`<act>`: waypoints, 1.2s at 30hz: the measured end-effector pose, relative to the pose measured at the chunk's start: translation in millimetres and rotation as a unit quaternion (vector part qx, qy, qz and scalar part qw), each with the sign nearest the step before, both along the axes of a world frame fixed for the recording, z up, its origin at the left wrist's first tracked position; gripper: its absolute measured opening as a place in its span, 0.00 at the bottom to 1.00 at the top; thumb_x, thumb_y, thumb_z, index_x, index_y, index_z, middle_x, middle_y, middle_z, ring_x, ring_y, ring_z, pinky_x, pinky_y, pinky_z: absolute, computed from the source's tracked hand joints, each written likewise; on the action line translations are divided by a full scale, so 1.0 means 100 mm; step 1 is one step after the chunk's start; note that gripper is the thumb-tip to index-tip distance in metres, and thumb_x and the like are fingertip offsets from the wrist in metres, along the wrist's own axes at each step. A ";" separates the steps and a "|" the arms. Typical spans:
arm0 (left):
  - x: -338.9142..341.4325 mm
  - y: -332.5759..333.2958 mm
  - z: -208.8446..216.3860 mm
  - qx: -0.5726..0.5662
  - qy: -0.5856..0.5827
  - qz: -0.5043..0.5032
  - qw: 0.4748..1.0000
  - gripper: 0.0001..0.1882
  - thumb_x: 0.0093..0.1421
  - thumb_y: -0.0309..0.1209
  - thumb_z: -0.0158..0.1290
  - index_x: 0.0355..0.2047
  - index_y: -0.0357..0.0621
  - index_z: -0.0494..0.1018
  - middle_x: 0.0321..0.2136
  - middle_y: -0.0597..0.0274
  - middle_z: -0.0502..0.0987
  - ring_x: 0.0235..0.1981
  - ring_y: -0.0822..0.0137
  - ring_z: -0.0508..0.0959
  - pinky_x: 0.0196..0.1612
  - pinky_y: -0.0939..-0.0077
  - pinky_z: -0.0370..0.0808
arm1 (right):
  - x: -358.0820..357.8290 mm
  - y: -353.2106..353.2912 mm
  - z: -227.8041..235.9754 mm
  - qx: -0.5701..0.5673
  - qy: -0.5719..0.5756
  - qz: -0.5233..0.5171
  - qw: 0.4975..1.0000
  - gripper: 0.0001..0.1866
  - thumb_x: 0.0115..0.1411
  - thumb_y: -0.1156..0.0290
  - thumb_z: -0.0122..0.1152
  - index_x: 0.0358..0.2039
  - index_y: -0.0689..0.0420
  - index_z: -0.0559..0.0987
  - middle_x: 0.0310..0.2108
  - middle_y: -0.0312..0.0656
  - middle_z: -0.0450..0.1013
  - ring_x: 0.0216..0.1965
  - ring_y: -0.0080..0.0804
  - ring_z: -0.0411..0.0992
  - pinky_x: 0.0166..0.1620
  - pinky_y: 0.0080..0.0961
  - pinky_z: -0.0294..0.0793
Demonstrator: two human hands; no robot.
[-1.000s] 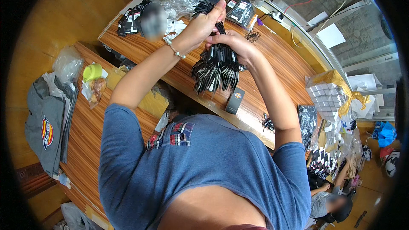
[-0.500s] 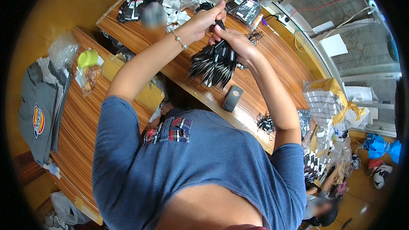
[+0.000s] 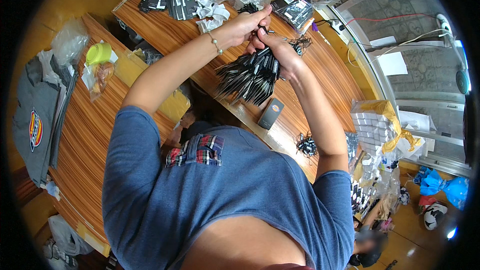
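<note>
While the left hand [image 3: 253, 24] and right hand [image 3: 272, 50] curl closed around the gathered end of the tags [image 3: 250, 77], these fan nearward above the bench [image 3: 336, 76], beyond the box [image 3: 270, 113]; firm, even pressure should prevent slipping.

The room is bright; light apparently comes from the window [image 3: 425, 82] at right, with pale glare on the surface [image 3: 291, 131]. Straight edges bow, corners go black, and a co-worker's head [image 3: 374, 243] is blurred.
</note>
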State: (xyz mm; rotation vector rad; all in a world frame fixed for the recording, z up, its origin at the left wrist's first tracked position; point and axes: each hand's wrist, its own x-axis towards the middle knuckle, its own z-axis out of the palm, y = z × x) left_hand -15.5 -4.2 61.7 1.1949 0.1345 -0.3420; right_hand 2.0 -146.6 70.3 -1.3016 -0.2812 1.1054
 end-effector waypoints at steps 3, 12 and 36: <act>-0.03 -0.04 -0.02 0.079 -0.005 0.046 0.996 0.24 0.55 0.58 0.40 0.16 0.52 0.59 0.12 0.72 0.64 0.09 0.77 0.66 0.09 0.88 0.59 | 0.03 0.01 -0.12 0.010 0.019 -0.003 1.000 0.18 0.61 0.58 0.42 0.18 0.54 0.63 0.24 0.40 0.68 0.28 0.27 0.68 0.34 0.22 0.70; 0.20 0.24 -0.49 -0.126 0.001 -0.039 0.991 0.16 0.53 0.45 0.52 0.21 0.48 0.65 0.20 0.74 0.68 0.12 0.87 0.63 0.13 0.98 0.59 | -0.06 -0.05 -0.17 0.017 0.135 -0.029 0.990 0.17 0.60 0.59 0.45 0.18 0.55 0.66 0.21 0.40 0.69 0.27 0.27 0.69 0.33 0.22 0.72; -0.70 -0.06 -0.98 -0.068 -0.065 -0.095 0.991 0.39 0.56 0.62 0.22 0.44 0.41 0.65 0.31 0.69 0.67 0.35 0.75 0.64 0.43 0.82 0.60 | -0.09 -0.02 -0.32 -0.132 0.087 0.070 0.985 0.20 0.60 0.56 0.45 0.17 0.55 0.66 0.22 0.41 0.70 0.23 0.26 0.68 0.29 0.20 0.69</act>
